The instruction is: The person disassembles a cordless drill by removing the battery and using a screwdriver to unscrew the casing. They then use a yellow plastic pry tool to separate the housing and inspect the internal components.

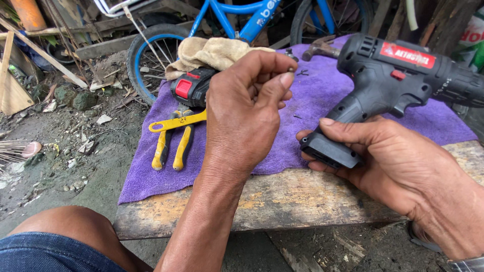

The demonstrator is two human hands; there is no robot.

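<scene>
Person's body as seen from the head camera. Left hand (pixel 242 111) and right hand (pixel 398 161): bare, no gloves; forearms without sleeves. Right wrist: metal watch band (pixel 466 264) at lower corner. Knee (pixel 75 221) bare above the hem of blue denim shorts (pixel 45 252).

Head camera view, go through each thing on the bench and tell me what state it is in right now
Cordless drill: battery out, base gripped by right hand.
Small screw: pinched in left hand fingertips, raised off the cloth.
Battery pack: detached, lying on purple cloth.
Yellow-handled pliers: lying flat on the cloth.
Hammer: lying on the cloth, untouched.
Tan rag: crumpled behind the battery pack.
</scene>
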